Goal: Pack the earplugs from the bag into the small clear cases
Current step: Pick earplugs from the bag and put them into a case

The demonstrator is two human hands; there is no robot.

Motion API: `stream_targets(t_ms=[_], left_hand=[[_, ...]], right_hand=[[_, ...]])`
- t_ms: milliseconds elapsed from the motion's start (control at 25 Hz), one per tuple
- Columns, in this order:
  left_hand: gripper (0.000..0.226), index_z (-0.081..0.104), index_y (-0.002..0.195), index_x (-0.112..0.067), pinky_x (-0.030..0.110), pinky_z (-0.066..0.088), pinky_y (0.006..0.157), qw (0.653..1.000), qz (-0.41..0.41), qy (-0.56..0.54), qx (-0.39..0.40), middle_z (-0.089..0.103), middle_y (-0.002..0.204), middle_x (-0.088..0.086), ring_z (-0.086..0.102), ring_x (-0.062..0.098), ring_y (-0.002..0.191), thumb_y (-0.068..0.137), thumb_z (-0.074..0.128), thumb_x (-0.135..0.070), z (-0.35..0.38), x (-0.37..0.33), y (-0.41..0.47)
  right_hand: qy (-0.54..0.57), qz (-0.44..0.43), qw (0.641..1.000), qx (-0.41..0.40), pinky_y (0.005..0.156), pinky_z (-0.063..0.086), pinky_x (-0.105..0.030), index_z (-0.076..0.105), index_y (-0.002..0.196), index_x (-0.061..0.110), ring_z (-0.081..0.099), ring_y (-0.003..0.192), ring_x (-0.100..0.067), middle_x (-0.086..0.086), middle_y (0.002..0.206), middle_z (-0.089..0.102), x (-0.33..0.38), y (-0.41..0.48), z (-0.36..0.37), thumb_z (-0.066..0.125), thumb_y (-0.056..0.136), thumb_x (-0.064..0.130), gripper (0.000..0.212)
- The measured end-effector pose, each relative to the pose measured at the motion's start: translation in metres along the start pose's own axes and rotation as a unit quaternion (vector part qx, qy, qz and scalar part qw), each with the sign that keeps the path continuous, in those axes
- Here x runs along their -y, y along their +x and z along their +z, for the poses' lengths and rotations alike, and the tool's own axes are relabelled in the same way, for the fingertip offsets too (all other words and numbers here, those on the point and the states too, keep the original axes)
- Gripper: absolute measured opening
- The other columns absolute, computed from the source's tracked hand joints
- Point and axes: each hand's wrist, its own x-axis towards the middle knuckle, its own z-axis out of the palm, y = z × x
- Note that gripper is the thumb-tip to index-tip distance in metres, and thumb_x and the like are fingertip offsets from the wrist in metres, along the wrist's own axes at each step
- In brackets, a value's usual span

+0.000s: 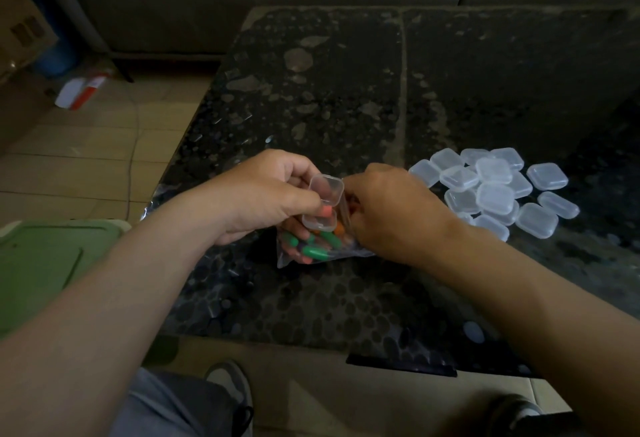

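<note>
Rounded clear case (323, 206) over glossy crinkled bag (294, 258)

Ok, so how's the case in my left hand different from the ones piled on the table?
The held case is open, lid up; the piled cases are shut. The held case has a pinkish earplug in it; the piled cases look empty. Your left hand holds it over the bag; the piled cases lie overlapping on the table. All are small, clear, rounded squares.
</note>
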Motion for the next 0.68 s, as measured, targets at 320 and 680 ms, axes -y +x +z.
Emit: stream_targets(t_ms=[320,680], left_hand=[[0.016,0.071,0.105,-0.005,0.043,0.061,0.072,1.0,-0.002,0.003,-0.001,0.077,0.089,0.01,0.071,0.023,0.079,0.089,0.075,-0.004,-0.001,-0.001,0.0],[0.021,0.069,0.105,-0.005,0.029,0.058,0.068,0.995,0.019,-0.089,-0.035,0.078,0.084,0.007,0.075,0.016,0.076,0.086,0.078,-0.003,0.008,-0.016,-0.012]], right_hand=[[-0.001,-0.011,0.999,-0.035,0.079,0.054,-0.034,0.063,0.106,0.022,0.058,0.085,-0.016,-0.002,0.102,0.063,-0.011,-0.01,-0.009,0.063,0.094,0.025,0.012],[0.254,0.001,0.961,-0.112,0.069,0.061,-0.033,0.072,0.094,0.027,0.069,0.073,-0.006,0.008,0.079,0.072,-0.025,-0.03,-0.037,0.07,0.089,0.015,0.014]])
